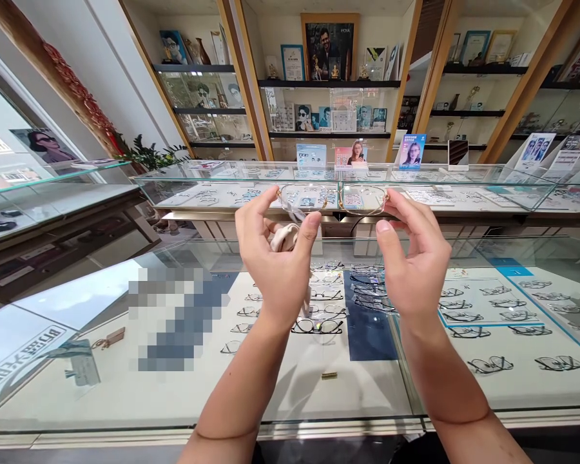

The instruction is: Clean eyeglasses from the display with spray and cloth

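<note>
A pair of thin-rimmed eyeglasses (363, 205) with clear lenses is held up in front of me, above the glass counter. My left hand (279, 267) grips its left end near the hinge with the fingertips. A pale, crumpled cloth (285, 238) is tucked in the same hand, and part of it hangs behind the wrist. At the frame's right end, the fingers of my right hand (415, 264) pinch the hinge area, with the thumb apart and lower. The temples are mostly hidden or hard to make out.
Below my arms is a glass display counter (290, 403) with rows of eyeglasses (318, 327) inside. A small gold-coloured piece (329, 376) lies near its front. Another glass showcase (232, 193) stands beyond, with upright cards (412, 151). Wall shelves (328, 84) hold pictures and ornaments.
</note>
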`<state>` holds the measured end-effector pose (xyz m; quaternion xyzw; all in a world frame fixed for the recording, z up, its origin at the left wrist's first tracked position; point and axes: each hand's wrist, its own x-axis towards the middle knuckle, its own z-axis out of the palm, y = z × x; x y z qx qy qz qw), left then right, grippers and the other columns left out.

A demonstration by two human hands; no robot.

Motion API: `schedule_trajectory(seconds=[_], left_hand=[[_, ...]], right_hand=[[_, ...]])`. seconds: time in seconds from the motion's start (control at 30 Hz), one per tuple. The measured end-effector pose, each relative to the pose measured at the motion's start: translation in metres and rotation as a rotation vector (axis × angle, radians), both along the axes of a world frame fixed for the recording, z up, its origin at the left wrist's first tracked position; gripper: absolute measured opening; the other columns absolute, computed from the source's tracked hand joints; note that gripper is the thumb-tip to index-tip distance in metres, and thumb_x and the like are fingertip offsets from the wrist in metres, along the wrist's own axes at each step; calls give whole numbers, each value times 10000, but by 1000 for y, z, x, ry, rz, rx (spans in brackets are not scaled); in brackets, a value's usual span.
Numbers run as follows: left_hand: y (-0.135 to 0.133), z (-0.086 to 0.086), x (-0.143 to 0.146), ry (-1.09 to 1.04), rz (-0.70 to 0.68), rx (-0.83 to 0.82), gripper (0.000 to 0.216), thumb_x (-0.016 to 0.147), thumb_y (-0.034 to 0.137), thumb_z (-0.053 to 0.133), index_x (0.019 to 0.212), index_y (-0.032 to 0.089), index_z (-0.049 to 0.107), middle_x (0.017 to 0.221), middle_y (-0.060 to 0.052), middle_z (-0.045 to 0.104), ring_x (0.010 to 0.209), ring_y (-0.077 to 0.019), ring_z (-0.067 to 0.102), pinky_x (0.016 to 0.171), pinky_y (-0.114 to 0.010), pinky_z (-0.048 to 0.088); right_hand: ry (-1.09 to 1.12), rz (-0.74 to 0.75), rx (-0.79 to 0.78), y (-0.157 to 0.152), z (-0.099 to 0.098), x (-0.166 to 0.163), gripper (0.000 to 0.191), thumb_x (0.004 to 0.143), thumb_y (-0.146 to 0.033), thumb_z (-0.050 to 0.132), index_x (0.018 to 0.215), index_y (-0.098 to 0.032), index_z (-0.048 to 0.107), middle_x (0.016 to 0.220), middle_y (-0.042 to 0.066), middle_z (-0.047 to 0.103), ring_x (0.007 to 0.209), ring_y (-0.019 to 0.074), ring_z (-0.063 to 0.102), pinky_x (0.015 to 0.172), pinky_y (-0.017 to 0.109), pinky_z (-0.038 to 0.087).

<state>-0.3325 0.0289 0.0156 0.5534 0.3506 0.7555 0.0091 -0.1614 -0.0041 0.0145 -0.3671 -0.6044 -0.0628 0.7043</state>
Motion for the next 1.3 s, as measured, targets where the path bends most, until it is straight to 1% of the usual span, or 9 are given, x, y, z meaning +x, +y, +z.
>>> schedule_trajectory(seconds=[0.1, 0.2, 0.4, 0.63, 0.77, 0.9, 1.1, 1.23, 1.3], left_hand=[[2, 1, -1, -11, -66, -29, 551, 927, 532, 882, 1381, 280, 697, 1465, -96, 676, 1257, -254, 676, 1039, -403, 586], [6, 0, -2, -11, -106, -30, 536, 939, 523, 875, 1380, 289, 682, 1446, -84, 701, 1363, -273, 663, 1074, -396, 576], [9, -1, -1, -24, -31, 5, 494, 942, 470, 877, 1359, 267, 706, 1399, -105, 727, 1313, -271, 699, 1038, -394, 596], [8, -3, -1, -27, 76, 44, 503, 901, 509, 910, 1315, 279, 740, 1289, -100, 732, 1183, -259, 716, 979, -422, 621], [8, -1, -2, -14, 62, 37, 488, 890, 514, 920, 1283, 279, 753, 1247, -96, 745, 1155, -261, 730, 951, -426, 628], [8, 1, -4, 13, 45, 33, 494, 872, 477, 942, 1281, 275, 753, 1229, -91, 760, 1155, -260, 742, 917, -401, 643], [14, 0, -7, 26, 13, -16, 539, 874, 488, 933, 1322, 269, 730, 1340, -115, 758, 1251, -291, 725, 927, -407, 668], [20, -1, -8, 14, -35, 22, 630, 864, 525, 932, 1389, 264, 702, 1392, -133, 741, 1300, -307, 707, 978, -436, 654], [22, -2, -8, 12, -40, 7, 619, 866, 539, 927, 1379, 269, 708, 1403, -133, 740, 1260, -302, 721, 954, -432, 658]], right_hand=[[-20, -32, 23, -2, 1, -2, 424, 1045, -299, 635, 1454, -276, 745, 1387, 111, 768, 1239, 287, 742, 1025, 555, 666], [-28, -29, 30, -4, 2, -3, 426, 1043, -302, 638, 1455, -282, 746, 1387, 111, 769, 1258, 296, 737, 1044, 569, 657], [-19, -17, -5, -4, 1, -4, 426, 1042, -332, 643, 1453, -286, 748, 1386, 115, 767, 1272, 309, 730, 1075, 601, 639], [-39, -32, -28, 1, -1, -2, 444, 1036, -327, 637, 1468, -286, 729, 1388, 117, 766, 1257, 300, 735, 1033, 579, 658], [-65, -62, -23, 1, -1, -1, 456, 1035, -326, 641, 1484, -294, 712, 1410, 114, 758, 1252, 300, 743, 1066, 596, 646], [-89, -93, 40, -1, 1, -3, 488, 1030, -314, 638, 1516, -311, 686, 1445, 105, 744, 1300, 317, 726, 1104, 627, 626], [-134, -184, 110, -3, 2, -8, 510, 1022, -326, 619, 1528, -346, 676, 1428, 91, 748, 1343, 337, 692, 1101, 644, 626], [-139, -179, 140, -3, 1, -8, 527, 1015, -318, 625, 1537, -367, 670, 1443, 83, 737, 1376, 346, 671, 1118, 648, 614], [-131, -171, 119, -3, 1, -7, 529, 1021, -315, 617, 1545, -374, 664, 1463, 80, 728, 1402, 349, 659, 1123, 655, 611]])
